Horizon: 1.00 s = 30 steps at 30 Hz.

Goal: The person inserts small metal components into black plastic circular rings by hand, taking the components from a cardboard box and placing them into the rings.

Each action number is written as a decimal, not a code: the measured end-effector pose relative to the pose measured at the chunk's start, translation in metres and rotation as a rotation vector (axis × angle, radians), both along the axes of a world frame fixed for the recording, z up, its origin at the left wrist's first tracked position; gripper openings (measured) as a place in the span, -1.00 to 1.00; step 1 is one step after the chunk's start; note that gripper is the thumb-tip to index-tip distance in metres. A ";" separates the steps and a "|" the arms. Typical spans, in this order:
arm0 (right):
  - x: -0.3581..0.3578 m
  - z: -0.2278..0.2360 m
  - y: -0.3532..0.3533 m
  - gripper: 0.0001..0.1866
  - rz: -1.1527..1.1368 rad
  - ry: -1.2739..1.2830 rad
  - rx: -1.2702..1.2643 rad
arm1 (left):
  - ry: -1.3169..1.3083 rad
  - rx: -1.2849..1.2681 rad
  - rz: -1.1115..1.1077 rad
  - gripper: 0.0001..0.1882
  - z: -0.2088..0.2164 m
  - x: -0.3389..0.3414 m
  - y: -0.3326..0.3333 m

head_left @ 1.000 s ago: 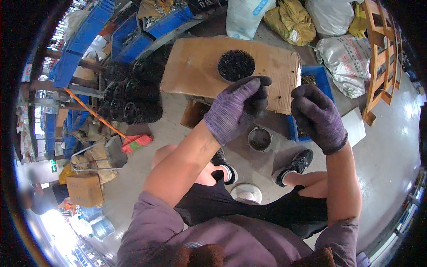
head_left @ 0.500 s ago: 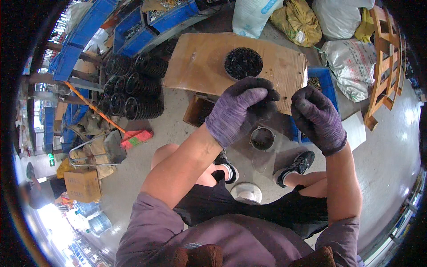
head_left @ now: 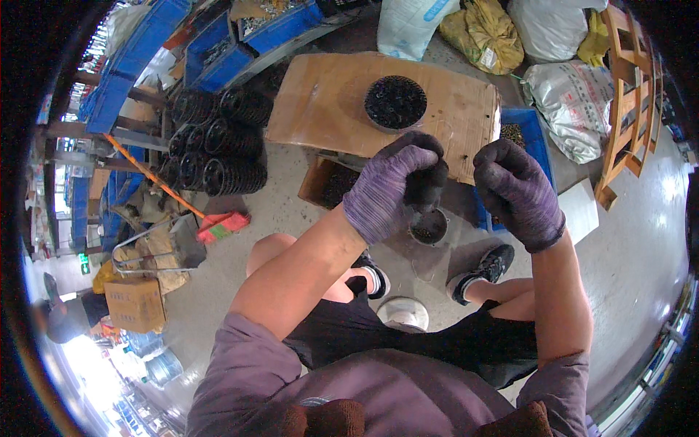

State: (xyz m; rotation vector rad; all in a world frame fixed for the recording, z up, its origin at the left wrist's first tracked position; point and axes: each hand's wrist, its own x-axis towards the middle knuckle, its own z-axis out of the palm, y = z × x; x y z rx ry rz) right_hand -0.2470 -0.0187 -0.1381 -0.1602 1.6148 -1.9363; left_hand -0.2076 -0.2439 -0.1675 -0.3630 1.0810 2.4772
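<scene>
Both my hands wear purple knit gloves with black fingers and palms, and they are raised apart over the near edge of a cardboard sheet [head_left: 328, 95]. My left hand [head_left: 400, 186] is closed, fingers curled toward the thumb; anything inside is hidden. My right hand [head_left: 515, 193] is also closed, its thumb against bent fingers, and I cannot make out what it pinches. Beyond my left hand a round dark tray [head_left: 394, 130] on the sheet holds many small black parts. A small round container [head_left: 446, 227] sits lower down, partly covered by my left hand.
A blue bin [head_left: 542, 149] of small metal parts stands beside my right hand. Under the sheet's left side is an open brown box [head_left: 313, 180]. Stacked black baskets [head_left: 233, 175] and a red broom [head_left: 224, 227] lie left. Sacks [head_left: 568, 109] and a wooden pallet [head_left: 630, 109] stand right.
My left hand has shifted slightly right and down, now covering part of the small round container. My right hand has barely moved and stays closed.
</scene>
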 end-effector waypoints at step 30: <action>0.002 0.004 0.006 -0.78 0.042 -0.001 0.019 | 0.132 -0.263 -0.136 -0.70 0.005 0.001 0.015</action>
